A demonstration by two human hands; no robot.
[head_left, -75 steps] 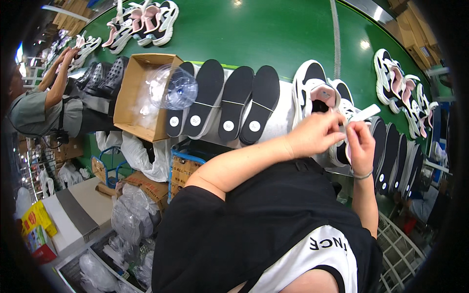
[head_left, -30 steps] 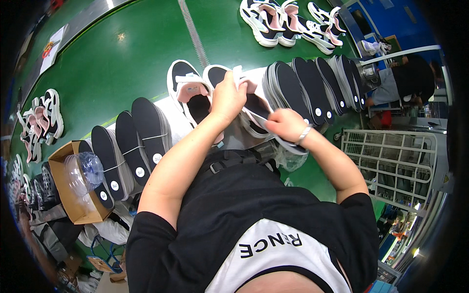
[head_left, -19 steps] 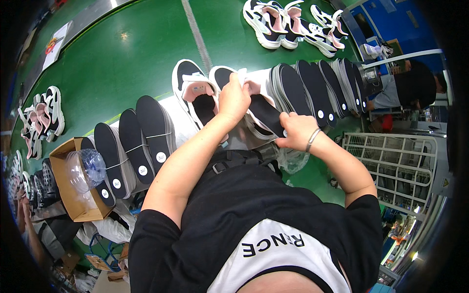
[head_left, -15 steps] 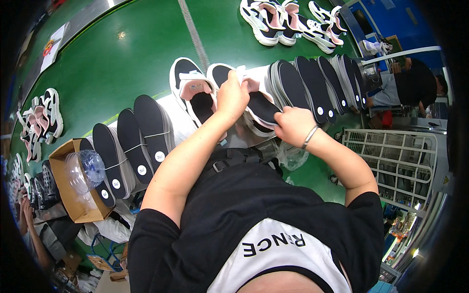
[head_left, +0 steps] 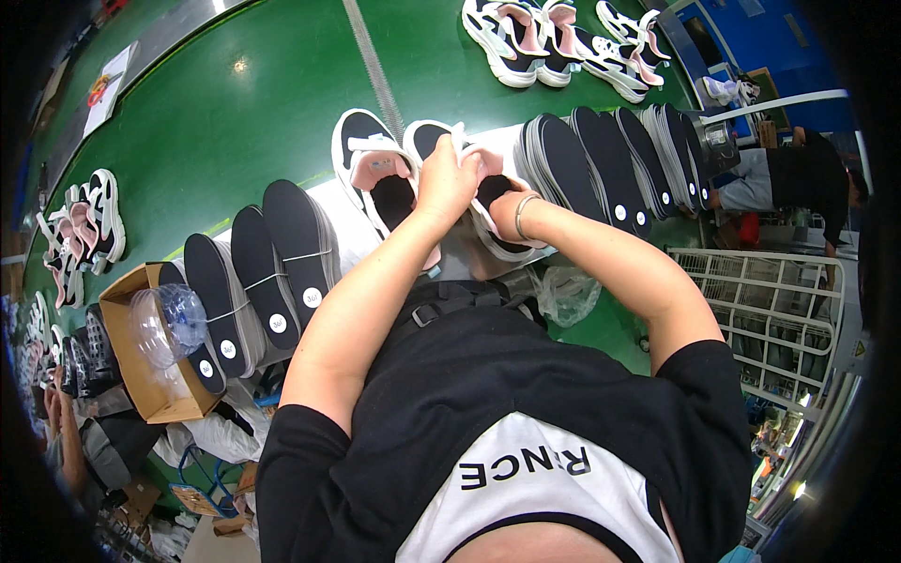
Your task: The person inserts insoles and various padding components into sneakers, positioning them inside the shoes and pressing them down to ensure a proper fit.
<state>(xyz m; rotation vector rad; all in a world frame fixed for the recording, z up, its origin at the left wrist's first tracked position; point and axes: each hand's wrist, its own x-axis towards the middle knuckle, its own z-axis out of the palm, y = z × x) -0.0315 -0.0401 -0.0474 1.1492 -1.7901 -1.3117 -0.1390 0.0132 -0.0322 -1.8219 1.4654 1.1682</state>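
Two white-and-black sneakers with pink linings lie side by side on the table's near edge, toes away from me. My left hand [head_left: 447,184] is closed on the tongue and upper of the right-hand sneaker [head_left: 425,138]. Inside that sneaker's opening is my right hand [head_left: 511,212], its fingers hidden by the shoe. A black insole [head_left: 491,191] shows in part within the opening beside the right hand. The other sneaker [head_left: 383,167] sits just left of my left hand, untouched, with a dark insole area visible inside.
Stacks of black insoles [head_left: 568,159] stand on the right, and banded insole stacks [head_left: 298,235] on the left. A cardboard box [head_left: 127,342] holds clear plastic. More sneakers [head_left: 507,47] lie across the green table [head_left: 272,103]. A white wire rack [head_left: 751,300] and other people are nearby.
My right hand has moved left and down into the sneaker, pushing the insole further in; before, it gripped the insole's heel end outside. My left hand stays on the sneaker.
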